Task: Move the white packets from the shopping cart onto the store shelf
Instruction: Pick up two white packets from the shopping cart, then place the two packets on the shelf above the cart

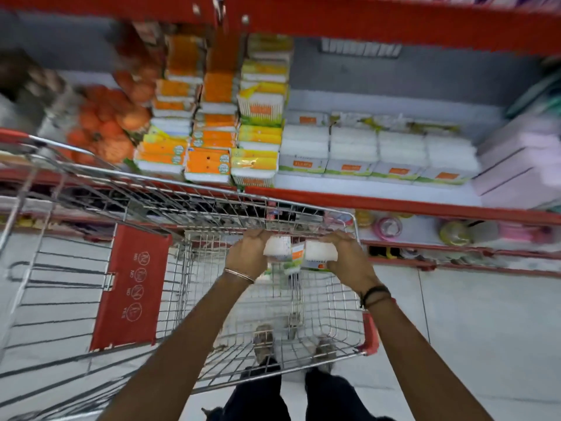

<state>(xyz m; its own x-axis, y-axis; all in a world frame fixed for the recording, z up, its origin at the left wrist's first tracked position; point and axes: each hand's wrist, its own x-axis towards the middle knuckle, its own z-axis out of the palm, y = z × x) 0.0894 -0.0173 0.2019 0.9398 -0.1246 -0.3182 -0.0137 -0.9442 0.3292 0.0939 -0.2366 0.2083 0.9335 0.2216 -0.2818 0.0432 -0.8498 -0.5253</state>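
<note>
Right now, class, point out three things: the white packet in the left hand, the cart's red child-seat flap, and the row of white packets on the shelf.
White packet (274, 246), head view: its white end.
Red child-seat flap (130, 287), head view: panel middle.
Row of white packets (353, 147), head view: top of second pack.

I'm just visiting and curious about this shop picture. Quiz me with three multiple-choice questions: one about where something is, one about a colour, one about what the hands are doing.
1. Where are the white packets that the hands hold?
A. Over the shopping cart
B. On the floor
C. On the top shelf

2. What colour is the front edge of the store shelf?
A. Blue
B. Red
C. Green

3. What are the left hand and right hand doing?
A. Both hang free
B. One pushes the cart handle
C. Both grip packets

Answers: 1 A, the packets sit between the hands above the cart's wire basket. 2 B, the shelf lip is red. 3 C, each hand's fingers wrap a packet end.
</note>
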